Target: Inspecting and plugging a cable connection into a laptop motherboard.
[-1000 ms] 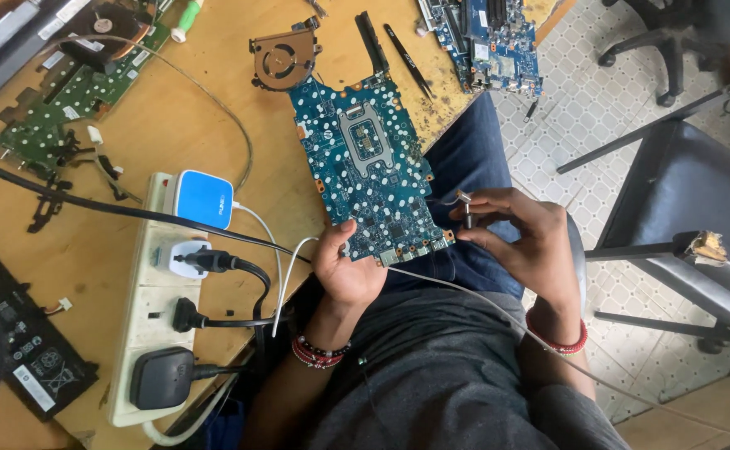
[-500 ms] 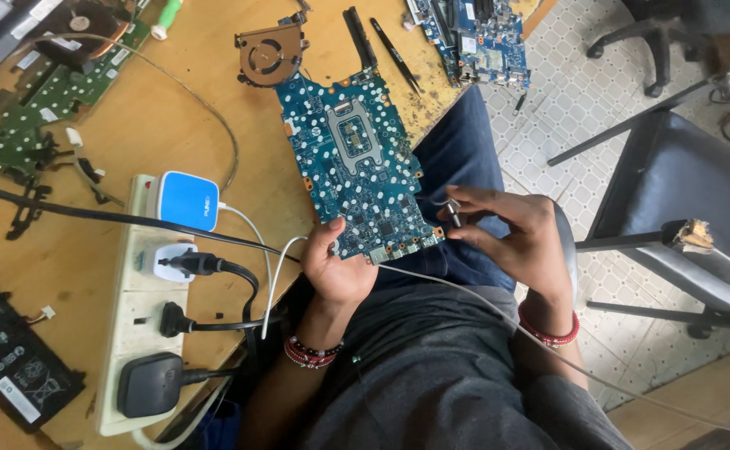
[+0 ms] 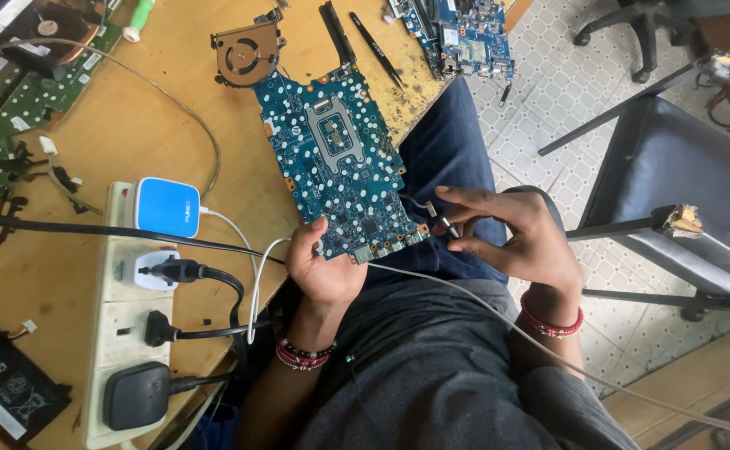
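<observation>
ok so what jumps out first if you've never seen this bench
The big blue circuit board at centre, its near edge gripped by the left hand while the right hand pinches a small plug at its corner. Left of that, a white power strip crowded with plugs lies on the wooden bench.

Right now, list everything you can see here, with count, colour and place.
circuit board: one, blue, at the table edge, held
fan: one, copper, above that board
second blue board: one, top edge
green boards: several, top left
power strip: one, white, left, plugs in it
blue-white charger: one, on the strip
tweezers: one, black, top centre
chair: one, dark, right
left hand: grips the board's lower edge
right hand: pinches a small connector beside the board
</observation>
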